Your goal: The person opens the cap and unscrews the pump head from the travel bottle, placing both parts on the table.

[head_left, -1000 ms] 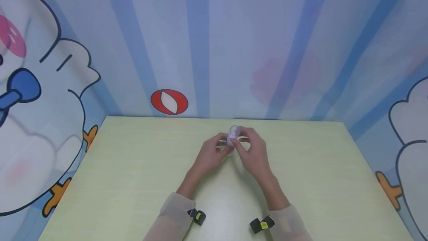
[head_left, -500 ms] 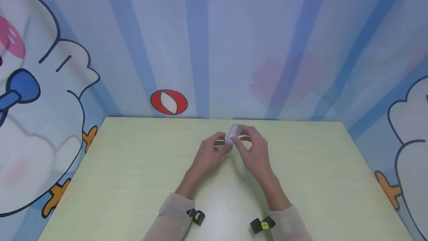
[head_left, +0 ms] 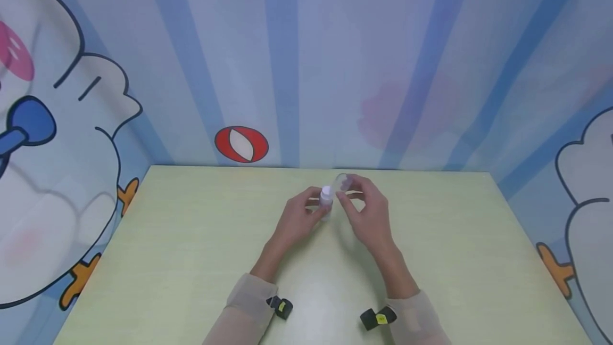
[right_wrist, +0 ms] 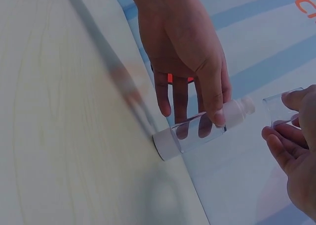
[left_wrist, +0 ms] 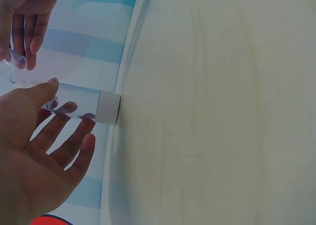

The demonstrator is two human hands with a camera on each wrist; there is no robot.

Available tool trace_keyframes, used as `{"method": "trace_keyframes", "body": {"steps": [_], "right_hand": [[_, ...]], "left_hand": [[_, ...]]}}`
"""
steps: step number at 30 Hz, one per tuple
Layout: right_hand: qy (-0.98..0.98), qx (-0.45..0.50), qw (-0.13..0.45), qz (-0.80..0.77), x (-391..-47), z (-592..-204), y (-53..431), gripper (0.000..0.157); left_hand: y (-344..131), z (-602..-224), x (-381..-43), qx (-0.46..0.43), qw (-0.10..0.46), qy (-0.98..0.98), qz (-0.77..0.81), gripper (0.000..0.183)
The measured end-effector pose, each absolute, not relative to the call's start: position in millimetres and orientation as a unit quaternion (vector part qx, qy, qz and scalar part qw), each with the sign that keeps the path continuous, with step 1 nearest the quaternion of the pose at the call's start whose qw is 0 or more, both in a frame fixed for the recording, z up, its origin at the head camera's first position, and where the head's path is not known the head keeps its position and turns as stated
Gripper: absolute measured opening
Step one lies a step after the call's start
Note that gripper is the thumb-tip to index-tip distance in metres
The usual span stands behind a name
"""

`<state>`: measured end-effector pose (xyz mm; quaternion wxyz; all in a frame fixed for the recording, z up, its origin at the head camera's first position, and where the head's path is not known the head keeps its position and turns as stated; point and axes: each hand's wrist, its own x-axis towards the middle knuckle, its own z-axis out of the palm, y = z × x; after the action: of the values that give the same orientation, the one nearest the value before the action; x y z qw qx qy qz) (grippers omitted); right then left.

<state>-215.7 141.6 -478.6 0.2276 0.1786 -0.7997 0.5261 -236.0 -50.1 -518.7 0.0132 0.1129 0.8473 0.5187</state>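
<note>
A small clear pump bottle with a white base and white pump top is gripped by my left hand, thumb on one side and fingers on the other. Its white pump head is uncovered. Between thumb and fingertips, my right hand pinches a clear cap, held just off the pump top with a small gap. In the left wrist view, the bottle's white base points toward the table, and part of the cap shows under the right fingers.
Both hands are over a pale wood-grain table, near its back edge. Behind it stands a blue striped backdrop with cartoon figures. A black wrist camera sits on the left sleeve and another camera on the right.
My right hand has lifted the clear cap off the bottle, up and to the right, baring the white pump head. My left hand keeps its grip, shifting slightly left.
</note>
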Motion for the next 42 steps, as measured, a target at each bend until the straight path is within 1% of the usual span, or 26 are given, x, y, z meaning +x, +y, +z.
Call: {"method": "trace_keyframes", "body": {"steps": [15, 26, 42], "right_hand": [[-0.808, 0.152, 0.227, 0.523, -216.1, -478.7, 148.9, 0.041], [-0.808, 0.156, 0.235, 0.517, -220.5, -483.7, 152.4, 0.038], [-0.812, 0.15, 0.209, 0.524, -222.7, -494.2, 153.3, 0.037]], "left_hand": [[-52.5, -521.1, -237.7, 0.108, 0.019, 0.845, 0.524, 0.042], [-51.9, -519.7, -237.1, 0.101, 0.023, 0.849, 0.518, 0.044], [-53.3, -520.0, -236.9, 0.101, 0.025, 0.848, 0.519, 0.043]]}}
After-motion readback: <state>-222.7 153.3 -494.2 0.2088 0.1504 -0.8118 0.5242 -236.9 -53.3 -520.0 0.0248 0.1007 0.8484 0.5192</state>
